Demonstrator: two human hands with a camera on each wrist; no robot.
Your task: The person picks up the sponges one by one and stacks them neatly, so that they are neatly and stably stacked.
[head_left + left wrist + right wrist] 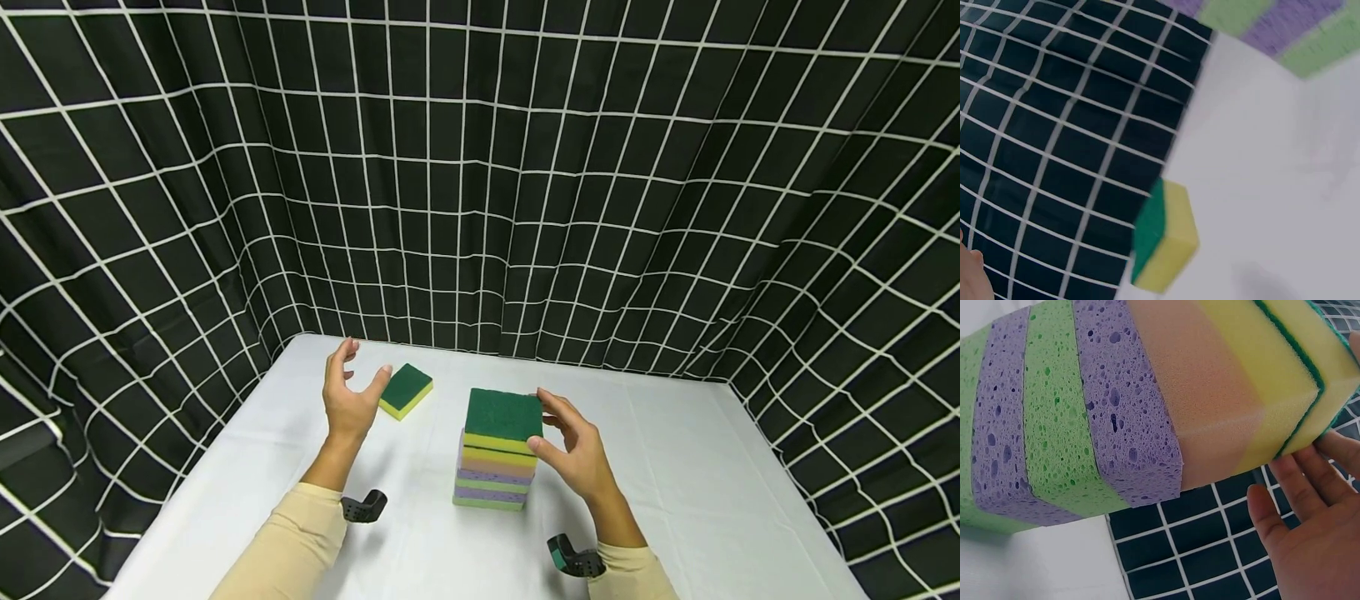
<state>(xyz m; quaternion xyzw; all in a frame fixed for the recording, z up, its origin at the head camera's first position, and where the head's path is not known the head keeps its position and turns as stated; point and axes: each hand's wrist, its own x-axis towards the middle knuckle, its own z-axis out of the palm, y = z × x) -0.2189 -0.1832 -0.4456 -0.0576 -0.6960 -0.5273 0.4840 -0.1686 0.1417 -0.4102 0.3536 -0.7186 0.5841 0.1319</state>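
Note:
A stack of sponges [492,488] stands upright on the table, with light green and purple porous layers low down. Above these come a peach-and-yellow layer [1191,394] and green-and-yellow scouring sponges. At the stack's top, my right hand [573,446] holds the uppermost scouring sponge [504,414], thumb at its front right corner and fingers at its back right corner. My left hand [351,408] is raised over the table with nothing in it, fingers and thumb spread apart. Just right of its thumb lies a loose green-and-yellow scouring sponge [407,388], green side up.
The white table [675,475] is bounded at the back and sides by a black curtain [480,183] with a white grid. A black wrist mount [365,506] sticks out from the left sleeve, another wrist mount [574,558] from the right sleeve.

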